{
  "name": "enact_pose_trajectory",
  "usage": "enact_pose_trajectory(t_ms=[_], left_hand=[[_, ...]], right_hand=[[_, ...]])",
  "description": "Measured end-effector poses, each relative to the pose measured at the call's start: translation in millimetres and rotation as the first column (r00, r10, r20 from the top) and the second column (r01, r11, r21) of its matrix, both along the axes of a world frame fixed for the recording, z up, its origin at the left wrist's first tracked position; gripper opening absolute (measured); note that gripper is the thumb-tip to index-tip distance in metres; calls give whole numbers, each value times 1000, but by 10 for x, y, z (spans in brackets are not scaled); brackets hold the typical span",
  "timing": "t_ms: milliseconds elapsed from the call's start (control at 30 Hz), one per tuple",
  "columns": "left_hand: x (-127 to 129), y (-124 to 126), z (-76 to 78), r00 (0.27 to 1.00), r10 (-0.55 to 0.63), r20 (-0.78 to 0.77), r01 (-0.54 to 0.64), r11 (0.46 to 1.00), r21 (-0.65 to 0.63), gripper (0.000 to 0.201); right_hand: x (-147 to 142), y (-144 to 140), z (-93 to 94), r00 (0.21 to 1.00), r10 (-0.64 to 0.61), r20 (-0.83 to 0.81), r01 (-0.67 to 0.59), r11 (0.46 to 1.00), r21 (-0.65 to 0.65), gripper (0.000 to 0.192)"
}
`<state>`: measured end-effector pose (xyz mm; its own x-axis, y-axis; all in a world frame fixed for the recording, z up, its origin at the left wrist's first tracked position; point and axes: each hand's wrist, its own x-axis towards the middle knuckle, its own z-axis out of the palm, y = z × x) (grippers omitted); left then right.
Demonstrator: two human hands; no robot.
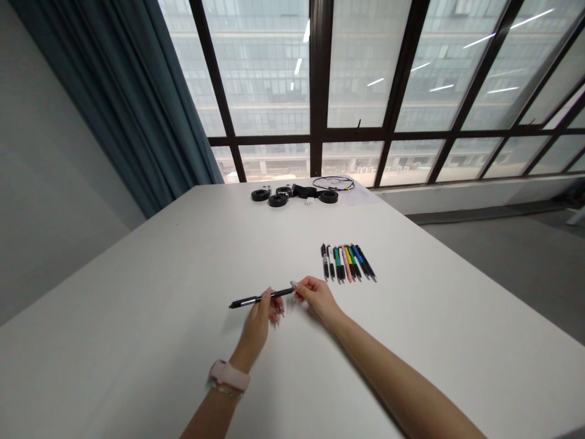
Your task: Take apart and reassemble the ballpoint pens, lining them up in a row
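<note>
A black pen [247,302] is held nearly level above the white table, its clip end pointing left. My left hand [264,312] pinches it around the middle of the barrel. At the pen's right end, the fingertips of my right hand [316,297] are pinched together on the tip; whether they hold a small part there is too small to tell. A row of several pens [348,263] in black, white, green, pink, yellow and blue lies side by side just beyond my right hand.
The white table [137,292] stretches away toward the windows. At its far end sit several black tape-like rolls [277,200], a coiled black cable [333,183] and a pale sheet [361,197]. A blue curtain [132,103] hangs at the left.
</note>
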<state>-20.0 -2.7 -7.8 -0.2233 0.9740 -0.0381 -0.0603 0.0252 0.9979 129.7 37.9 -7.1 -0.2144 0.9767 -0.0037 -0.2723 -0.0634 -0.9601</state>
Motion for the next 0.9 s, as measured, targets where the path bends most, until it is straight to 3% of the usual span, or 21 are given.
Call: enact_pose_trajectory(t_ms=[633,900], left_hand=[[1,43,27,994,48,99,-45,999,-27,48],[-2,73,15,982,82,171,-76,996,-45,47]], right_hand=[[-28,-6,5,976,-45,-215,24,994,-103,42],[0,0,2,962,-117,-245,89,988,-126,40]])
